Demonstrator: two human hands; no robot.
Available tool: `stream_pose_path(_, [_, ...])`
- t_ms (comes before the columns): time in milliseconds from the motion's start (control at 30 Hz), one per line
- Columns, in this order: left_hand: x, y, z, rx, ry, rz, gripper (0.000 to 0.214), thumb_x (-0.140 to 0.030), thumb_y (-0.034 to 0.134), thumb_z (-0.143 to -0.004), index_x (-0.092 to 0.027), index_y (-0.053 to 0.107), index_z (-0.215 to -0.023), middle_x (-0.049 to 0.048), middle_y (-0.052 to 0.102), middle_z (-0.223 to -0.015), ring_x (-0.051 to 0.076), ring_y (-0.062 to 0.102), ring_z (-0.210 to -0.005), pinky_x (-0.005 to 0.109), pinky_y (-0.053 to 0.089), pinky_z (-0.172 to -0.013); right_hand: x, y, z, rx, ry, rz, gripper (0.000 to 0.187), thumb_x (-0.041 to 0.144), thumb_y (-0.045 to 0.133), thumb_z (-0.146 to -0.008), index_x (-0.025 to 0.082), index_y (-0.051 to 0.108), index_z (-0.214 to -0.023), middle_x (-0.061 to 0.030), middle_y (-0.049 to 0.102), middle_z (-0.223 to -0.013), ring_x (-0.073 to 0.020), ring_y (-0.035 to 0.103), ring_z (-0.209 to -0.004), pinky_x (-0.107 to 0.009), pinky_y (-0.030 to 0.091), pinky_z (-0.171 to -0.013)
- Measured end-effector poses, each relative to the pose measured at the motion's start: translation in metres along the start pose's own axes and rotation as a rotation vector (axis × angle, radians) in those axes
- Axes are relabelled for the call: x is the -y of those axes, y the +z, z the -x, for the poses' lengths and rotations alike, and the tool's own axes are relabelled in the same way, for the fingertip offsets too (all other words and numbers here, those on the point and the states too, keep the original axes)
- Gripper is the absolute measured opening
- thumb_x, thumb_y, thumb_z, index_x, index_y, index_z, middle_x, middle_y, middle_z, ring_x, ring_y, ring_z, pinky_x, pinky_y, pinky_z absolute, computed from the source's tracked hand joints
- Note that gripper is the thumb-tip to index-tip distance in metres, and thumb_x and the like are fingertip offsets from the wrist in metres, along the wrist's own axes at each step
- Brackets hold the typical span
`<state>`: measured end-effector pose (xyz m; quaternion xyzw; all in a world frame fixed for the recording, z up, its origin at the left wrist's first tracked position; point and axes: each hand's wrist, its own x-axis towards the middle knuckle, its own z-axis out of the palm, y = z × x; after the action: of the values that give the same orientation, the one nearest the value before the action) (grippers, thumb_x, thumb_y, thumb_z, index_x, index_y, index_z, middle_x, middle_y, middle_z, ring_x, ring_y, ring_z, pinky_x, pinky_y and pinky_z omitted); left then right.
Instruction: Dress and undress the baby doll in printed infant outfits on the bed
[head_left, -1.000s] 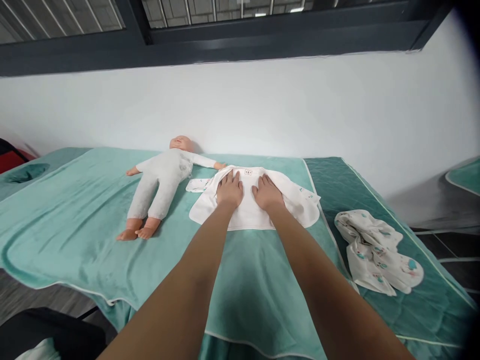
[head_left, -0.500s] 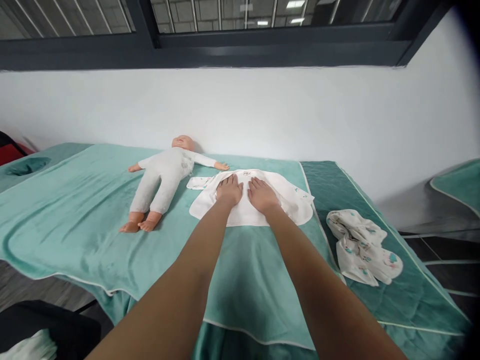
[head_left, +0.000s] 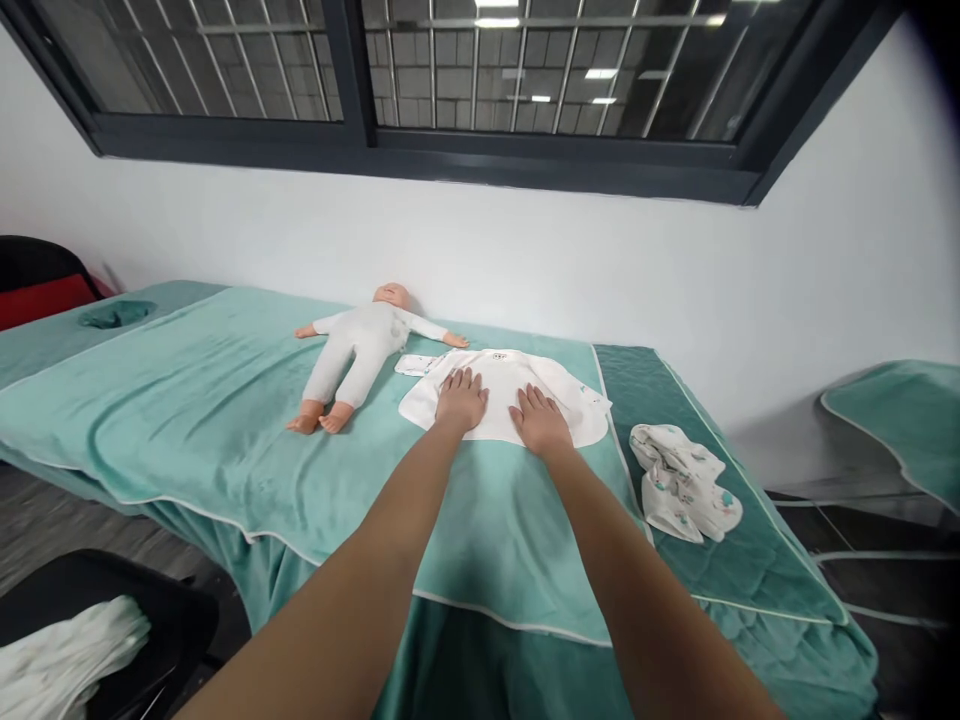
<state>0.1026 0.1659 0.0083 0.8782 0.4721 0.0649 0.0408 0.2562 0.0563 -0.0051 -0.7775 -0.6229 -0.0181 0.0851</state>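
Note:
A white baby shirt (head_left: 499,400) lies spread on the green bed cover, its printed sleeves reaching out to either side. My left hand (head_left: 462,400) rests flat on the left half of the shirt, fingers spread. On the right half, nearer its lower edge, lies my right hand (head_left: 540,420), palm down with the fingers apart. Neither hand grips the cloth. To the left of the shirt a baby doll (head_left: 364,340) in a white bodysuit lies on its back, one arm stretched towards the left sleeve.
Crumpled printed baby clothing (head_left: 682,485) lies on the darker quilted cover (head_left: 757,560) at the right. A black chair (head_left: 169,610) holding white cloth (head_left: 75,650) stands at the lower left. The wall (head_left: 300,230) and a barred window (head_left: 480,90) bound the bed's far side.
My right hand has slid down and outward over the shirt, away from the left one. The left hand has slid down slightly. The view has tilted up and shows more window.

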Motion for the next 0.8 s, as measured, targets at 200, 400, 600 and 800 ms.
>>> stream_pose_path(200, [-0.001,-0.003,0.010,-0.009,0.016,0.033,0.062,-0.044,0.018,-0.100,-0.017,0.035,-0.154,0.0101,0.024,-0.164,0.028,0.019,-0.153,0.049,0.014,-0.124,0.002,-0.001,0.026,-0.008,0.031,0.058,0.059,0.041,0.019,-0.104,0.013,0.034,-0.154,-0.0115,0.027,-0.162,-0.0261,0.025,-0.150,-0.044,0.023,-0.119])
stream_pose_path(400, [0.029,-0.022,0.018,-0.049,0.126,0.092,0.056,-0.042,0.027,-0.099,-0.020,0.045,-0.148,0.0054,0.028,-0.164,0.025,0.017,-0.153,0.046,0.019,-0.124,0.004,-0.026,0.021,0.017,-0.445,0.279,0.054,0.024,0.031,-0.099,0.008,0.040,-0.150,-0.0177,0.041,-0.154,-0.0309,0.043,-0.136,-0.049,0.027,-0.114])
stream_pose_path(600, [0.148,-0.096,0.015,-0.372,0.022,0.114,0.048,-0.027,0.033,-0.097,-0.022,0.051,-0.140,0.0032,0.025,-0.165,0.025,0.012,-0.154,0.052,0.008,-0.126,0.068,-0.052,-0.063,-0.060,-0.520,0.274,0.059,0.017,0.037,-0.093,0.010,0.036,-0.151,-0.0154,0.038,-0.156,-0.0330,0.039,-0.136,-0.049,0.027,-0.113])
stream_pose_path(800, [0.261,-0.111,-0.003,-0.276,-0.654,0.601,0.059,-0.044,0.040,-0.096,-0.004,0.045,-0.139,0.0242,0.055,-0.140,0.032,0.061,-0.120,0.047,0.051,-0.098,0.168,-0.044,-0.195,-0.095,-0.160,-0.034,0.069,0.042,0.043,-0.097,0.009,0.023,-0.155,-0.0212,0.047,-0.146,-0.0369,0.044,-0.132,-0.050,0.040,-0.104])
